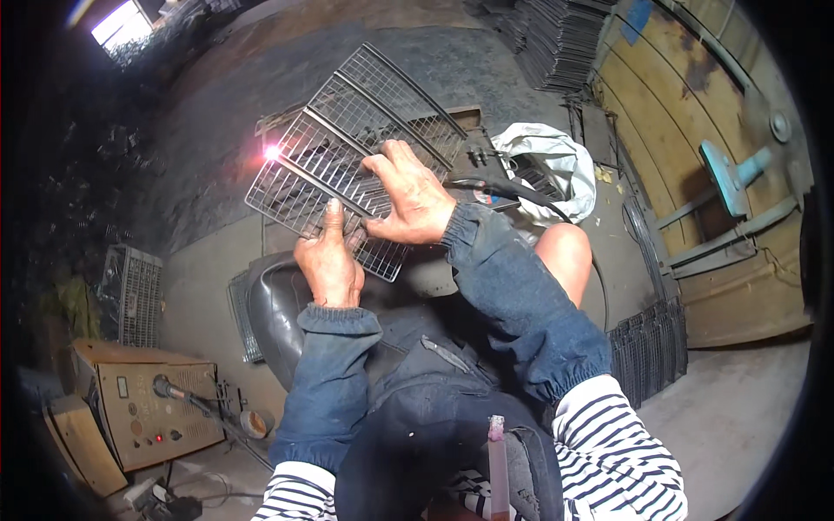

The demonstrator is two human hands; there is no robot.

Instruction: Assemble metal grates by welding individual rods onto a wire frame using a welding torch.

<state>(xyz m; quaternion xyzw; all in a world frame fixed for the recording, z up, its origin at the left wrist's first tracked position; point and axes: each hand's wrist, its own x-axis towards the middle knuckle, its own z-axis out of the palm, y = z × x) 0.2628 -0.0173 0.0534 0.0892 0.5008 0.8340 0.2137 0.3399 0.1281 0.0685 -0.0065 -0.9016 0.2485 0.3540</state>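
Note:
A metal wire rack (347, 143), a fine grid with several thicker crossbars, lies tilted in front of me. My left hand (332, 260) grips its near edge, thumb on top and the other fingers partly hidden behind the wires. Farther right, my right hand (410, 195) is closed on the middle of the grid, its fingers curled over a crossbar. A bright pinkish-white glow (272, 153) shines at the rack's left edge, at the end of one crossbar. Under the rack, parts of a flat work support show. Blue sleeve covers wrap both forearms.
A white sack (547, 169) holding dark metal pieces stands to the right, with a black cable (530, 195) beside it. Stacked wire panels (556, 39) rise at the back; more racks (647, 352) stand at right. A welding power unit (161, 408) sits lower left.

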